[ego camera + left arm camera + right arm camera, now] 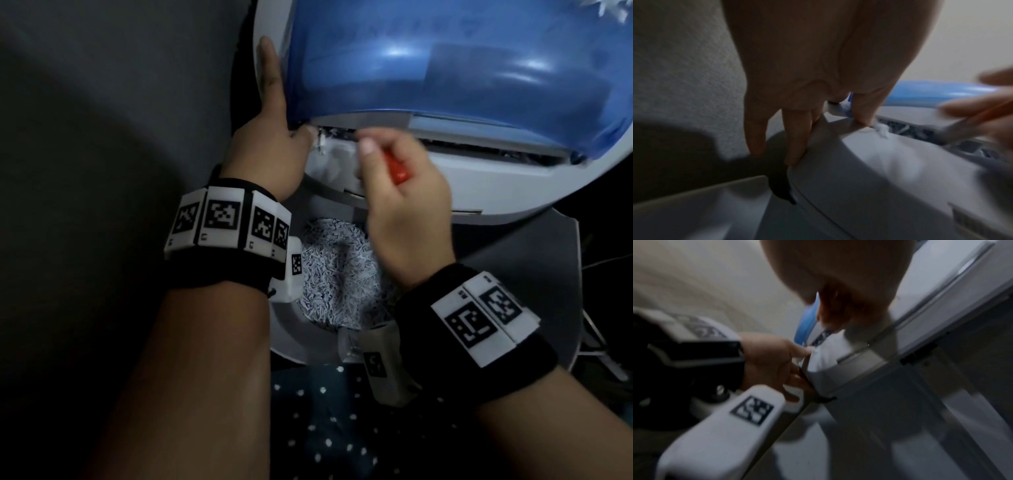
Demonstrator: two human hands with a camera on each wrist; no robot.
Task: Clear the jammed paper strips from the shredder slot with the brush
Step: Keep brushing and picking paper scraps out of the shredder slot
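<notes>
The grey shredder head (pixel 479 178) with its blue cover (pixel 445 68) is tipped up over the bin. Its slot (pixel 479 149) runs along the lower edge, with dark jammed paper strips (pixel 337 133) at the left end. My left hand (pixel 274 137) holds the head's left end, fingers straight along the side and thumb by the slot. A white paper tuft (pixel 881 129) sits at the thumb tip. My right hand (pixel 404 205) grips the brush by its red handle (pixel 397 171). The brush (pixel 962 128) reaches into the slot just right of my left thumb, and its tip is blurred.
Below the head, the open grey bin (pixel 308 335) holds a heap of shredded paper (pixel 329 274). A grey wall (pixel 120 102) stands close on the left. Dotted dark fabric (pixel 325 428) lies at the bottom. Dark floor and thin metal legs (pixel 596 329) are at the right.
</notes>
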